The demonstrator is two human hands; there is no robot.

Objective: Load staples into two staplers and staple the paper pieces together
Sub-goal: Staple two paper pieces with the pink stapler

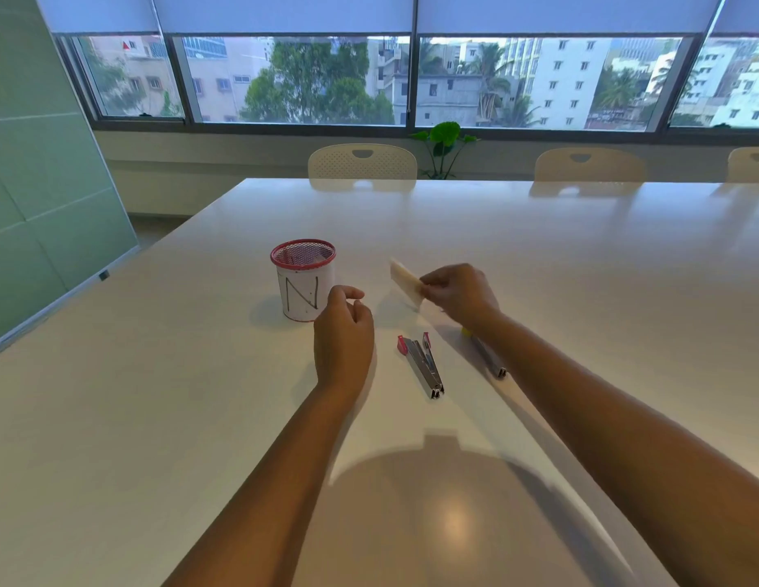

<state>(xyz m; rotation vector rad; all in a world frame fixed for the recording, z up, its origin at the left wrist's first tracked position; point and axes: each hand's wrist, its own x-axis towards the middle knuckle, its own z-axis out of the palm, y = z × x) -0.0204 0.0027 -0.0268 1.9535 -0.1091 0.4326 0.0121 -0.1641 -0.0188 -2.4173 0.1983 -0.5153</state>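
Head view looked down on a white bench [157, 396] with both forearms reaching out over it. The right hand [460, 294] pinched a small pale stack of paper pieces [405, 283] between thumb and fingertips, holding it tilted just above the bench surface; its grip was closed on the lower end of the paper. The left hand [343, 336] hovered beside it with fingers loosely curled and thumb apart, its grip holding nothing. Just left of that hand stood a red mesh cup [303, 286] wrapped in white paper marked with the letter N. Between the two forearms a pink stapler [422, 364] lay on the bench, hinged open so that its metal channel showed. A second stapler [487, 355], with a yellow tip, lay near it, partly hidden under the right wrist. Pale chairs [362, 163] stood along the far side of the bench.
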